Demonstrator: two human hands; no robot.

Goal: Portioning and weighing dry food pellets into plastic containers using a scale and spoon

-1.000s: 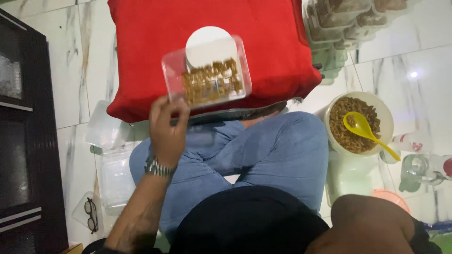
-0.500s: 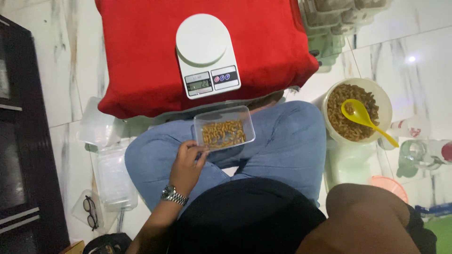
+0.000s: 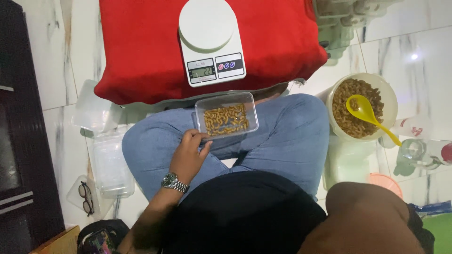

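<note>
Snack tub now lower on lap, left hand gripping.

Left hand grips pasta container — over lap.

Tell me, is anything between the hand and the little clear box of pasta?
No, nothing is. The left hand already grips the near left corner of the clear box, which rests on the person's lap just below the white scale. The right hand isn't visible.
</note>
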